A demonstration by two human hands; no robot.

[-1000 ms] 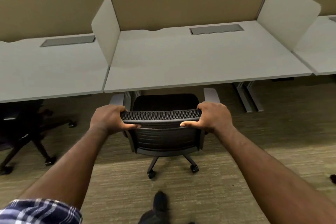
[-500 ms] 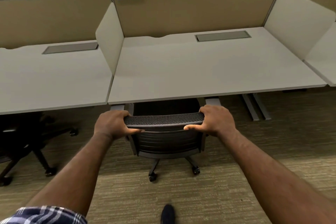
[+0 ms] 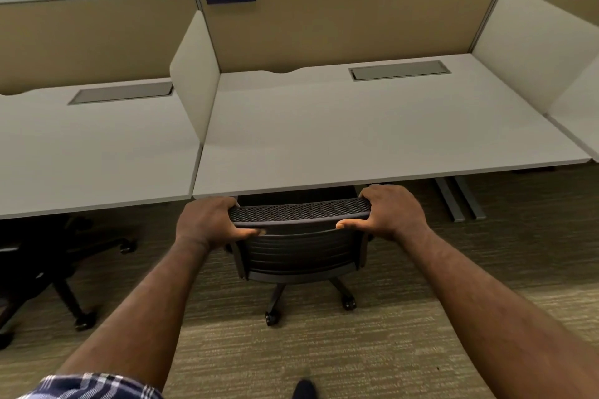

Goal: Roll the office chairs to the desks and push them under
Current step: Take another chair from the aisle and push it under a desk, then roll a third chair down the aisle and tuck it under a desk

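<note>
A black office chair (image 3: pixel 299 253) with a mesh back stands on castors right in front of me. Its seat and armrests are hidden under the white desk (image 3: pixel 372 136) labelled 139; only the backrest and the rear wheels show. My left hand (image 3: pixel 209 223) grips the left end of the backrest's top rail, and my right hand (image 3: pixel 390 212) grips the right end. The top of the backrest sits just short of the desk's front edge.
A second black chair (image 3: pixel 42 272) is tucked under the neighbouring desk (image 3: pixel 90 155) on the left. White side screens and tan back panels (image 3: pixel 340 23) divide the desks. Grey desk legs (image 3: pixel 453 201) stand to the right of my chair. Carpet (image 3: pixel 324 359) lies underfoot.
The chair has rolled forward under desk 139: its seat and grey armrests, visible earlier, are now hidden by the desktop. Both hands kept their grip and I stepped closer.
</note>
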